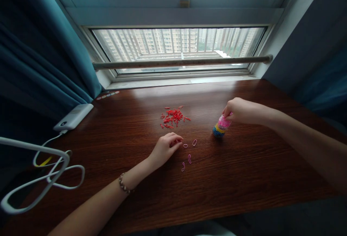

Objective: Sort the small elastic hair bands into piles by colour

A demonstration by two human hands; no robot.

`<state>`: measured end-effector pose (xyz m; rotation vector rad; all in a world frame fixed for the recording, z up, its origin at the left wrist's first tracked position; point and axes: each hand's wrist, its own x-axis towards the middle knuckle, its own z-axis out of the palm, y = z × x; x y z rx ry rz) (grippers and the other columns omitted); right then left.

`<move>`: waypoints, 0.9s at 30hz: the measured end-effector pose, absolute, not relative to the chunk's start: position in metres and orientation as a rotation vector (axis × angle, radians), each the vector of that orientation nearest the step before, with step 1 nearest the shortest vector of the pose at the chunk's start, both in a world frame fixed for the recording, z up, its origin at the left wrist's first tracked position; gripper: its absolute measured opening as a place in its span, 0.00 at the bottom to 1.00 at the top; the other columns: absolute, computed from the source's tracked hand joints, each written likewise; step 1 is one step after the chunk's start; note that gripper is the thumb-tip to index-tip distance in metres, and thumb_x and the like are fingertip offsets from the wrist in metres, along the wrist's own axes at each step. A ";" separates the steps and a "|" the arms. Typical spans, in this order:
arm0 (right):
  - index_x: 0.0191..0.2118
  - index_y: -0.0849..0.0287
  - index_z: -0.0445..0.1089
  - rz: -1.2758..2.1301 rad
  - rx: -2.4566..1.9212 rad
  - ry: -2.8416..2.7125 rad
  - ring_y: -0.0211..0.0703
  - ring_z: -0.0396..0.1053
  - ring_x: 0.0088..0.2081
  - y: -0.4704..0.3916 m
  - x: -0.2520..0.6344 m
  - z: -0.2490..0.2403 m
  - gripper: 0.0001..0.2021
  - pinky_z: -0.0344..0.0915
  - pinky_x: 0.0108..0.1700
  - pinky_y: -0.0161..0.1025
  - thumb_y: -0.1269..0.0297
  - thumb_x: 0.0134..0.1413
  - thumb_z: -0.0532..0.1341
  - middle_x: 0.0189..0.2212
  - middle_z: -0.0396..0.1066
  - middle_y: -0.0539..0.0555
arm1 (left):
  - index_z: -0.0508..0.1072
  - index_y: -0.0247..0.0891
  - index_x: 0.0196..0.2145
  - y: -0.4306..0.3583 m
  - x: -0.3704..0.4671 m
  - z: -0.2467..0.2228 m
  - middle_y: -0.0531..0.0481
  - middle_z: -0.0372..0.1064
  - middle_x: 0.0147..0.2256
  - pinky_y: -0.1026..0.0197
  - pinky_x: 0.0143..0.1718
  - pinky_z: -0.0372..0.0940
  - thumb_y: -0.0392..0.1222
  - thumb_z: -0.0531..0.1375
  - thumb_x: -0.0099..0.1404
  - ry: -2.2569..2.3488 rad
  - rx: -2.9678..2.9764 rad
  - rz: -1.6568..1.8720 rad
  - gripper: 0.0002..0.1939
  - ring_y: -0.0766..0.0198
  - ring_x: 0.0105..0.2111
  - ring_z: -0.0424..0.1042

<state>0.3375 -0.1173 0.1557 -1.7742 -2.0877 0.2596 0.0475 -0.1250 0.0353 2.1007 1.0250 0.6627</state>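
My right hand is closed at the top of a small clear jar, its fingertips at the rim. Blue, yellow and pink layers of small rubber bands show through the jar, which leans to the right; its mouth is partly hidden by my fingers. Left of it, my left hand rests low over the table, fingers curled together; whatever they hold is hidden. Just right of those fingertips lie several loose pink rubber bands. Beyond my left hand is a scattered pile of red rubber bands.
The dark brown wooden table reaches the window sill. On the left are a white power bank, a looped white cable and a blue curtain. A metal rail crosses the window behind the table.
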 end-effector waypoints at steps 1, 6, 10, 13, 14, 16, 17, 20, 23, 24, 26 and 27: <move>0.11 0.57 0.71 0.297 -1.779 -2.113 0.42 0.67 0.20 -0.116 0.339 0.155 0.08 0.60 0.26 0.36 0.67 0.32 0.67 0.11 0.66 0.52 | 0.72 0.37 0.34 -0.125 0.048 0.035 0.48 0.68 0.33 0.63 0.35 0.61 0.42 0.57 0.58 1.023 2.151 0.653 0.08 0.64 0.33 0.66; 0.16 0.58 0.73 0.359 -1.760 -2.210 0.42 0.67 0.20 -0.114 0.343 0.155 0.07 0.60 0.25 0.36 0.60 0.33 0.67 0.13 0.68 0.53 | 0.72 0.39 0.30 -0.124 0.058 0.026 0.49 0.66 0.32 0.60 0.38 0.59 0.41 0.59 0.56 1.022 2.299 0.584 0.05 0.61 0.36 0.63; 0.15 0.57 0.73 0.321 -1.714 -2.222 0.43 0.68 0.23 -0.117 0.343 0.159 0.08 0.61 0.27 0.37 0.61 0.37 0.65 0.15 0.69 0.54 | 0.70 0.38 0.26 -0.124 0.062 0.023 0.50 0.65 0.29 0.61 0.36 0.58 0.41 0.58 0.57 1.017 2.328 0.566 0.06 0.62 0.33 0.62; 0.17 0.57 0.73 0.221 -1.684 -2.213 0.45 0.69 0.29 -0.130 0.337 0.170 0.07 0.62 0.33 0.38 0.65 0.40 0.63 0.21 0.71 0.54 | 0.70 0.37 0.25 -0.129 0.059 0.028 0.50 0.65 0.29 0.62 0.34 0.59 0.41 0.58 0.57 1.017 2.291 0.529 0.06 0.63 0.32 0.63; 0.19 0.57 0.73 0.160 -1.660 -2.204 0.46 0.69 0.32 -0.136 0.333 0.173 0.07 0.62 0.36 0.38 0.66 0.42 0.62 0.24 0.72 0.54 | 0.70 0.37 0.26 -0.132 0.057 0.030 0.50 0.65 0.29 0.63 0.34 0.59 0.40 0.57 0.58 1.021 2.266 0.514 0.06 0.64 0.31 0.63; 0.23 0.56 0.74 0.059 -1.585 -2.187 0.45 0.68 0.36 -0.152 0.322 0.175 0.07 0.61 0.39 0.38 0.69 0.45 0.59 0.30 0.72 0.53 | 0.70 0.37 0.26 -0.142 0.052 0.034 0.50 0.65 0.29 0.64 0.32 0.59 0.39 0.56 0.58 1.060 2.215 0.494 0.06 0.65 0.29 0.64; 0.24 0.56 0.74 0.069 -1.539 -2.188 0.43 0.68 0.35 -0.159 0.314 0.172 0.08 0.61 0.39 0.37 0.70 0.46 0.57 0.31 0.72 0.52 | 0.70 0.37 0.26 -0.148 0.050 0.036 0.50 0.66 0.28 0.64 0.31 0.59 0.39 0.55 0.59 1.096 2.195 0.488 0.06 0.65 0.29 0.64; 0.26 0.57 0.73 0.389 -1.381 -2.352 0.37 0.67 0.28 -0.173 0.289 0.142 0.10 0.61 0.33 0.33 0.76 0.47 0.56 0.27 0.71 0.50 | 0.70 0.37 0.26 -0.165 0.046 0.036 0.50 0.67 0.28 0.63 0.31 0.59 0.37 0.55 0.58 1.212 2.178 0.469 0.05 0.64 0.28 0.65; 0.31 0.59 0.72 0.444 -1.342 -2.476 0.39 0.66 0.35 -0.169 0.270 0.094 0.11 0.61 0.37 0.33 0.79 0.47 0.55 0.32 0.70 0.54 | 0.68 0.37 0.28 -0.179 0.047 0.032 0.51 0.67 0.27 0.63 0.31 0.59 0.36 0.54 0.58 1.293 2.161 0.472 0.04 0.64 0.28 0.66; 0.33 0.60 0.71 0.416 -1.357 -2.480 0.41 0.65 0.39 -0.164 0.267 0.078 0.11 0.60 0.40 0.34 0.79 0.47 0.55 0.34 0.70 0.55 | 0.67 0.38 0.30 -0.182 0.047 0.031 0.51 0.67 0.27 0.63 0.30 0.59 0.36 0.54 0.59 1.316 2.138 0.479 0.03 0.64 0.27 0.65; 0.34 0.61 0.70 0.431 -1.394 -2.480 0.41 0.64 0.40 -0.153 0.263 0.054 0.09 0.60 0.41 0.34 0.77 0.49 0.56 0.35 0.69 0.56 | 0.66 0.38 0.34 -0.185 0.047 0.031 0.53 0.65 0.26 0.63 0.29 0.59 0.36 0.54 0.58 1.357 2.090 0.492 0.05 0.65 0.26 0.65; 0.34 0.61 0.69 0.450 -1.413 -2.481 0.41 0.64 0.40 -0.147 0.263 0.045 0.07 0.59 0.41 0.34 0.75 0.49 0.57 0.35 0.68 0.56 | 0.65 0.38 0.37 -0.185 0.046 0.031 0.53 0.65 0.26 0.63 0.29 0.59 0.36 0.54 0.58 1.380 2.076 0.503 0.07 0.65 0.26 0.65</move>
